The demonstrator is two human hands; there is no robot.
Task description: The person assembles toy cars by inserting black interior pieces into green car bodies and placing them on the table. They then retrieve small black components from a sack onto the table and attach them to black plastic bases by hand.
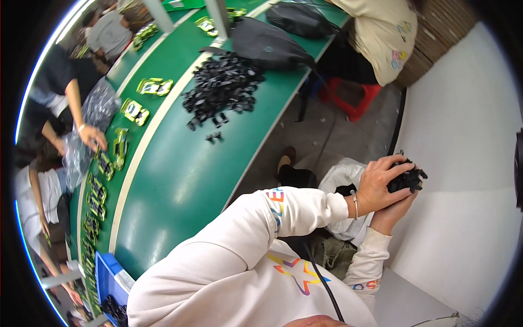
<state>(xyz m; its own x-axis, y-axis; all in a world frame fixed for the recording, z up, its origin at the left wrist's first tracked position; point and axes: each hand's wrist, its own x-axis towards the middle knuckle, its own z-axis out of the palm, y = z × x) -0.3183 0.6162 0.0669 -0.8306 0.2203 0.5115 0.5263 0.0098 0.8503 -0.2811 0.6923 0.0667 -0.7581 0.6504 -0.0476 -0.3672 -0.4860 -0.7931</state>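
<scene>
1. Green bench [180, 180] carries a heap of black parts [220, 90], well apart from both hands.
2. White bag [340, 177] lies just below the hands.
3. Left hand [378, 185] and right hand [395, 210] clench a clump of parts [407, 179] above the bag; likely gathering, carrying next.

Black clips [406, 179], green table [185, 174], white sleeve [272, 218] with rainbow star print.

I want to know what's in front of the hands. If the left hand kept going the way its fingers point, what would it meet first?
The left hand already grips a clump of small black parts with the right hand. Beyond them, the white wall looks first in line, though depth is hard to judge.
</scene>
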